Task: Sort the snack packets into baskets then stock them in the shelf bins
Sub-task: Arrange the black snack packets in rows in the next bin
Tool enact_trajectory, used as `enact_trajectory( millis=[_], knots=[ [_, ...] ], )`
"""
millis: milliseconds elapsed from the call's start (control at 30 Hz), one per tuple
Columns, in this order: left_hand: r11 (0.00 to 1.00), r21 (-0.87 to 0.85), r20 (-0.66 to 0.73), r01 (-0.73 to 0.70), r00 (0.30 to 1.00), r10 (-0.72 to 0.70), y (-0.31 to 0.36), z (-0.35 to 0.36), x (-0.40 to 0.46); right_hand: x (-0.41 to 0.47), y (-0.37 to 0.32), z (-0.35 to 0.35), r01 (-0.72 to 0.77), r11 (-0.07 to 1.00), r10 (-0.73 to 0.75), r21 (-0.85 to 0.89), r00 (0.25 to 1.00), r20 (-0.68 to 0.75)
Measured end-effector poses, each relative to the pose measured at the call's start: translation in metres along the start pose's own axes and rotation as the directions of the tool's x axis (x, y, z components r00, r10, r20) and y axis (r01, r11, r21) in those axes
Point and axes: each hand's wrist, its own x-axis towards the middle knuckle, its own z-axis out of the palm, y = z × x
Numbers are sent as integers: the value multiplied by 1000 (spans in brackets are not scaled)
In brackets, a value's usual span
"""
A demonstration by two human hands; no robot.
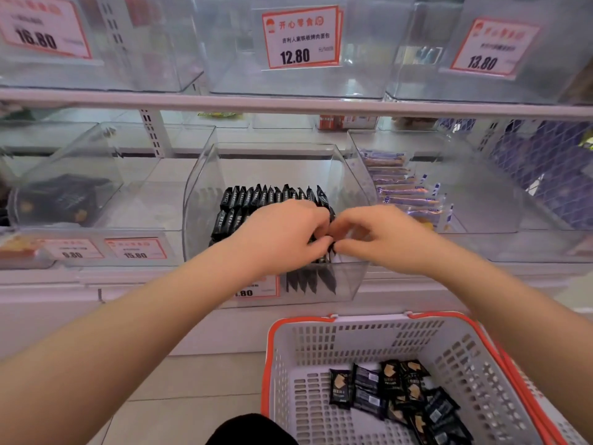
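A clear side bin at nine o'clock holds dark packets. At centre, the clear middle bin holds black packets standing on edge in rows that run left to right, long axes upright. The left hand reaches in over the front rows, fingers curled onto packets. Touching it at three o'clock, the right hand pinches with curled fingers at the same spot; exactly what it holds is blurred. The gap to fill seems to lie at the bin's front right, just under both hands and nearer the right. Further right, a bin holds purple packets. At five o'clock, the basket holds loose black packets, with open room above.
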Motion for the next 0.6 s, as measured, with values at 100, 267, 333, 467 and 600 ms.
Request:
enact_trajectory(
  millis=[100,267,333,467,600],
  knots=[
    [995,18,-6,-96,995,96,28,5,-10,-48,24,-2,-10,985,33,173,991,-133],
    [985,-11,234,-173,957,171,63,57,-9,-106,100,33,-284,930,278,235,959,59],
    [982,5,356,-188,918,174,75,91,-6,-125,134,53,-400,888,381,228,916,124],
    [993,22,584,-114,808,79,88,167,-3,-160,190,94,-525,841,487,130,840,241],
    [998,42,731,-44,683,-1,102,246,-4,-192,243,137,-602,798,565,12,756,331]
  ],
)
